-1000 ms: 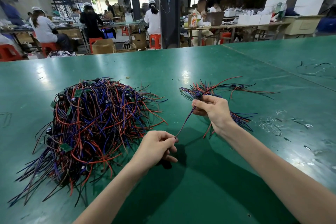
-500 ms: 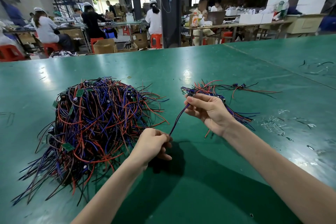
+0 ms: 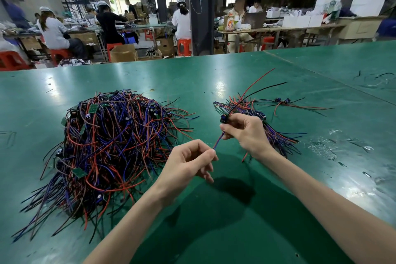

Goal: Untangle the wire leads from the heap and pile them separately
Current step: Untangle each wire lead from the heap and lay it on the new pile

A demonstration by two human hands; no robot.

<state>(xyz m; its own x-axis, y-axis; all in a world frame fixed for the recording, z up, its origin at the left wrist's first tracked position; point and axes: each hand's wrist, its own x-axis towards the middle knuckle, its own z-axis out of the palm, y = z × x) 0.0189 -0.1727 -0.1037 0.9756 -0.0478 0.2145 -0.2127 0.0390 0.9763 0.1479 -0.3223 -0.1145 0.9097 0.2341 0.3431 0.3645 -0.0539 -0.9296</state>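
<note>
A big tangled heap of red, blue and black wire leads [image 3: 111, 146] with small green boards lies on the left of the green table [image 3: 214, 231]. A smaller sorted pile of leads [image 3: 276, 133] lies to the right. My right hand [image 3: 246, 133] pinches one wire lead [image 3: 246, 94] near its small dark connector, above the sorted pile; its red and black tails stick up and to the right. My left hand [image 3: 188, 165] pinches the lower blue and red end of the same lead, just right of the heap.
Scraps of clear plastic [image 3: 323, 146] and wire offcuts [image 3: 372, 79] lie on the right of the table. A seam runs across the table at the far right. Beyond the far edge, people sit at workbenches on red stools [image 3: 184, 46].
My right hand has risen a little and turned, so the lead's red and black tails now stand up over the sorted pile. My hands have drawn closer along the lead.
</note>
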